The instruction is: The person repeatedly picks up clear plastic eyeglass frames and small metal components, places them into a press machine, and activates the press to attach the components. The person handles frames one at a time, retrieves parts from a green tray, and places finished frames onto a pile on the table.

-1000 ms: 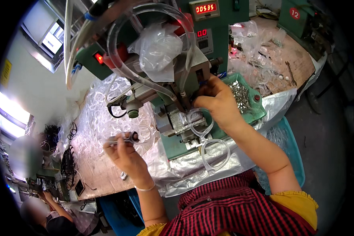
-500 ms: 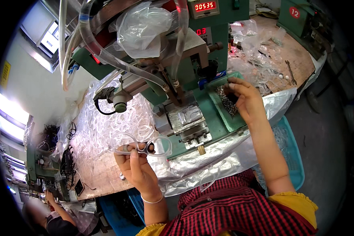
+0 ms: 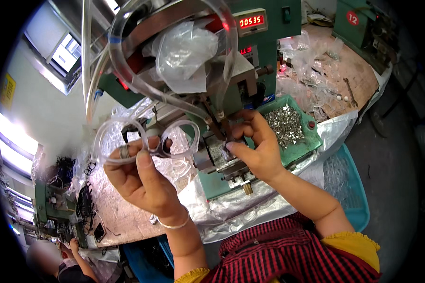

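My left hand [image 3: 144, 181] holds a clear plastic eyeglass frame [image 3: 146, 139] up in front of me, thumb on its bridge. My right hand [image 3: 255, 148] reaches to the green machine [image 3: 212, 177] and pinches a small metal part at the metal fixture [image 3: 219, 155] under the machine's head. Just right of that hand is a green tray [image 3: 311, 141] filled with several small shiny metal pieces [image 3: 285, 123].
Clear hoses [image 3: 174, 101] loop over the machine, which has red digit displays [image 3: 251, 21] and a bunched plastic bag [image 3: 182, 52]. Clear frames are piled on the bench at left [image 3: 113, 188]. A blue bin [image 3: 352, 188] stands at right. Another person's hand [image 3: 73, 245] shows at lower left.
My left hand has lifted the clear frame up and closer to me. My right hand has moved from the green tray left to the machine's fixture.
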A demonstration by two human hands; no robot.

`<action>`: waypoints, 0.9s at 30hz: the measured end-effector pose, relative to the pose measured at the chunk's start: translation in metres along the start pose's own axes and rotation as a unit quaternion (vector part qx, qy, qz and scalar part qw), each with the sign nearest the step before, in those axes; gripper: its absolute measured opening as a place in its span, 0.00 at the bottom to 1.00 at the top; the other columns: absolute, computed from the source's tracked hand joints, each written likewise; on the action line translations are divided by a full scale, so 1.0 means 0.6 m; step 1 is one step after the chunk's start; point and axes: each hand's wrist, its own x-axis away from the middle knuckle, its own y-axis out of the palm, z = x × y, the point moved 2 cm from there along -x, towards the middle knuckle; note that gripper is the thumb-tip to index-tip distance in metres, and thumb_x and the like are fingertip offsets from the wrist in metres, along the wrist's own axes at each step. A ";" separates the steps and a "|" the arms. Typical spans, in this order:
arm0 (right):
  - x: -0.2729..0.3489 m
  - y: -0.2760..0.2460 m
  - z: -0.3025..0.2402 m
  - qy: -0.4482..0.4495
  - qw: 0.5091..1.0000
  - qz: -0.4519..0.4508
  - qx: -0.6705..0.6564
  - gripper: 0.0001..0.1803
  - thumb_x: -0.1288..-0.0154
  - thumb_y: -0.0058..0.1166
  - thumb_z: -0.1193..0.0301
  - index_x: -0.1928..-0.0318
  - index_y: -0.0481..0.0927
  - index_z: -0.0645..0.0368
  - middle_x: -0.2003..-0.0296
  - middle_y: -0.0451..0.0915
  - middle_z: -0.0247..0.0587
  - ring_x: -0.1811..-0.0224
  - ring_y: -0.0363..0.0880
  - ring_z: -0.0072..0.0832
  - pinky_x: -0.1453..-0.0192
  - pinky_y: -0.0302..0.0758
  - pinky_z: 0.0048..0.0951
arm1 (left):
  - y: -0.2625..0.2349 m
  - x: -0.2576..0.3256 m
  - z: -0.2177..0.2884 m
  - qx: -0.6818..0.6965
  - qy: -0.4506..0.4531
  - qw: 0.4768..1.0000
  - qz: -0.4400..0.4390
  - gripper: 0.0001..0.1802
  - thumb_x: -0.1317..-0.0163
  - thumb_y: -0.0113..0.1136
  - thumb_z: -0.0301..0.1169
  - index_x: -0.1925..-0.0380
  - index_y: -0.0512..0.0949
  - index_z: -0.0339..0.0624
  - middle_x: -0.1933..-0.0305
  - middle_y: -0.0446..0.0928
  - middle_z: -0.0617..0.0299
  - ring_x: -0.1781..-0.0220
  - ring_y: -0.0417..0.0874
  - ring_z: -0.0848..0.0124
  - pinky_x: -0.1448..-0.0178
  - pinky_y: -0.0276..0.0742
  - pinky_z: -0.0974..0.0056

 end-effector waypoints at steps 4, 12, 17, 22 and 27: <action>-0.011 -0.013 -0.002 0.023 0.998 0.041 -0.030 0.18 0.44 0.58 0.81 0.52 0.77 0.64 0.65 0.80 0.35 0.59 0.77 0.20 0.51 0.72 0.23 | -0.003 0.010 -0.001 0.035 -0.006 0.999 0.003 0.12 0.31 0.50 0.21 0.49 0.69 0.37 0.55 0.78 0.53 0.55 0.83 0.63 0.51 0.83 0.58; -0.010 -0.185 0.073 -0.068 0.726 0.053 0.682 0.10 0.49 0.63 0.73 0.63 0.85 0.57 0.55 0.81 0.45 0.45 0.76 0.42 0.46 0.74 0.41 | 0.004 0.004 0.009 -0.026 -0.033 0.999 0.012 0.12 0.33 0.55 0.21 0.51 0.68 0.36 0.58 0.79 0.53 0.55 0.84 0.63 0.47 0.80 0.61; 0.013 -0.213 0.059 -0.038 0.864 0.141 0.483 0.07 0.41 0.61 0.72 0.62 0.86 0.59 0.63 0.84 0.42 0.57 0.81 0.31 0.55 0.76 0.32 | -0.036 0.051 0.037 -0.001 -0.010 0.998 -0.059 0.11 0.31 0.46 0.20 0.49 0.69 0.35 0.55 0.79 0.47 0.55 0.83 0.61 0.52 0.83 0.57; 0.006 -0.231 0.085 0.090 0.968 0.222 0.075 0.10 0.34 0.59 0.70 0.58 0.86 0.64 0.68 0.85 0.34 0.66 0.78 0.17 0.59 0.72 0.19 | -0.057 0.107 -0.011 -0.013 -0.148 0.989 0.015 0.07 0.33 0.48 0.20 0.56 0.68 0.36 0.61 0.76 0.52 0.59 0.81 0.64 0.54 0.82 0.60; -0.018 -0.162 0.049 0.153 0.981 0.110 -0.042 0.11 0.42 0.65 0.77 0.58 0.86 0.65 0.64 0.85 0.37 0.62 0.80 0.21 0.53 0.75 0.22 | -0.022 0.101 0.064 -0.039 -0.025 0.998 -0.045 0.10 0.35 0.47 0.19 0.54 0.67 0.35 0.61 0.77 0.48 0.62 0.82 0.65 0.62 0.85 0.61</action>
